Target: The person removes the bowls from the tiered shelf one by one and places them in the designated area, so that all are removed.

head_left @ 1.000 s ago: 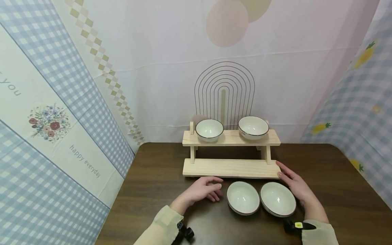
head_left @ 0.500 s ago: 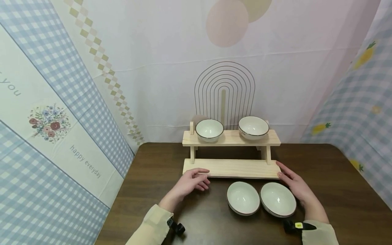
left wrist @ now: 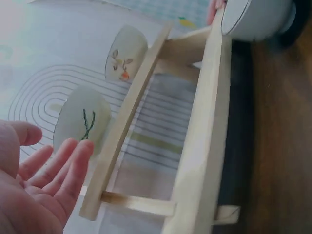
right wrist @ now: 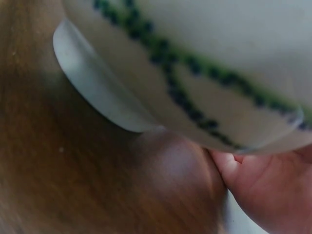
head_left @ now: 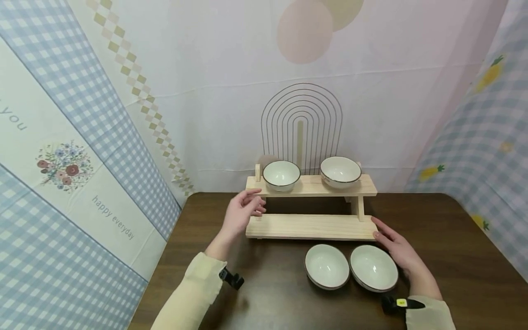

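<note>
A two-tier wooden shelf (head_left: 311,227) stands on the table. My left hand (head_left: 239,215) is at its left end, fingers loosely bent and holding nothing; whether they touch the wood I cannot tell. In the left wrist view that hand (left wrist: 48,180) appears in front of a white bowl (left wrist: 90,114) with a green motif. My right hand (head_left: 398,250) holds the right end of the lower board between thumb and fingers. Two bowls, a left one (head_left: 282,174) and a right one (head_left: 340,171), sit on the upper board.
Two more white bowls, one left (head_left: 327,266) and one right (head_left: 373,268), stand side by side on the brown table (head_left: 264,302) before the shelf. The right one is close to my right hand. A patterned cloth (head_left: 222,114) hangs behind.
My left hand has moved left and away from me, from beside the front bowls to the shelf's left end. The right hand stays on the lower board, and the bowls have not moved.
</note>
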The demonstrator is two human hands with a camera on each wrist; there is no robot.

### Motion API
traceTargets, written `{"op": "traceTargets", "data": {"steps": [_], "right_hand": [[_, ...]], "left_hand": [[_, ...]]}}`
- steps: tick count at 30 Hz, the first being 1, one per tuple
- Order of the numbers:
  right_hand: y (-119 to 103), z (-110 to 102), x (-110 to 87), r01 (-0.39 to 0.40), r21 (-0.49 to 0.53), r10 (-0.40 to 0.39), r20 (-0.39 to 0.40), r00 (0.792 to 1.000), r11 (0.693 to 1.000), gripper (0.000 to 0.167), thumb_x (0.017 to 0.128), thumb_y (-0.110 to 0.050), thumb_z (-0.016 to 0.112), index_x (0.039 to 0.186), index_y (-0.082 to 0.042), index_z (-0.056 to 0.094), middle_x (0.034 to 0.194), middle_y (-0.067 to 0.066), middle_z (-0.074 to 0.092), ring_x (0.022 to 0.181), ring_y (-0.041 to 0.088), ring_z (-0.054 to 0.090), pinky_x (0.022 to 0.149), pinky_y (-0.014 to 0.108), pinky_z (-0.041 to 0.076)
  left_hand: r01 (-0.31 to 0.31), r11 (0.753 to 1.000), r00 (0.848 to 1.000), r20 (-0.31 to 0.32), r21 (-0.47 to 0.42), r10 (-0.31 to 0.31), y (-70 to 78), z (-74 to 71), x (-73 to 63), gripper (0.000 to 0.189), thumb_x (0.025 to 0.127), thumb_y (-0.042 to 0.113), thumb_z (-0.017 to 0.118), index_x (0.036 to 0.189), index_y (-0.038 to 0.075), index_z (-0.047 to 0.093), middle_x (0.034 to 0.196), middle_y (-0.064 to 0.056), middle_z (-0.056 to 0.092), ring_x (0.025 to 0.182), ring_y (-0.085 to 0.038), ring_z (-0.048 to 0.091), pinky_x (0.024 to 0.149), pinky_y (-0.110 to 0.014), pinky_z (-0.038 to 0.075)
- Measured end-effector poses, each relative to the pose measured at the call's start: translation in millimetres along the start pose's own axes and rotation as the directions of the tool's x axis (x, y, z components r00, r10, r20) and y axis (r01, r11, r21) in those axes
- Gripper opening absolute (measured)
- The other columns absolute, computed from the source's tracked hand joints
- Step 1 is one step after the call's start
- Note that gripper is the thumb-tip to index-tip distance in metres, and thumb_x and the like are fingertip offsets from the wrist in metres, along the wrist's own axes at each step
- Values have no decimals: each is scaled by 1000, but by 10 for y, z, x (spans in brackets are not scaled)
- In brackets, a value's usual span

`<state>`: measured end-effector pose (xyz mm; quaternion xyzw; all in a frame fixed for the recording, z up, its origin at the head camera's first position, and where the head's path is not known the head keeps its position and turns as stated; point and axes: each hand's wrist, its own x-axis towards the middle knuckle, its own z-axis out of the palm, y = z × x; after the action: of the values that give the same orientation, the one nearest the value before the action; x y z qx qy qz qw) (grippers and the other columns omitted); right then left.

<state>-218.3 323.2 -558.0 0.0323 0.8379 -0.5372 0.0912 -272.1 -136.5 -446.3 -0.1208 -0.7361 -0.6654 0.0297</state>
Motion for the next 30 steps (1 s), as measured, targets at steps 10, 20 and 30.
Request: {"op": "traceTargets", "data": {"steps": [10, 20, 30], "right_hand": [[3, 7, 14, -8, 2, 8, -3, 1000, 1000, 78, 111, -54, 50, 172, -18, 18, 170, 36, 20, 151, 57, 26, 116, 77, 22], [32, 60, -82, 1, 11, -1, -14, 1000, 1000, 78, 112, -53, 49, 172, -17, 18, 170, 36, 18, 152, 56, 25, 117, 76, 23], [12, 209, -302, -20, 17, 21, -42, 999, 1000, 77, 112, -53, 49, 173, -18, 18, 170, 35, 18, 152, 56, 25, 118, 77, 22]], "left_hand": [[-1, 997, 995, -98, 83, 9, 60, -57, 378, 43, 106, 12, 65, 146, -3, 59, 101, -23, 73, 86, -43, 74, 69, -36, 64], [14, 971, 1000, -18, 240, -10, 132, -75, 526, 49, 106, 26, 68, 148, 4, 58, 98, -17, 73, 72, -26, 71, 69, -38, 65], [0, 953, 997, 77, 303, -25, 228, -119, 619, 59, 104, 28, 68, 156, 4, 51, 98, -19, 72, 76, -30, 73, 67, -32, 63]]}}
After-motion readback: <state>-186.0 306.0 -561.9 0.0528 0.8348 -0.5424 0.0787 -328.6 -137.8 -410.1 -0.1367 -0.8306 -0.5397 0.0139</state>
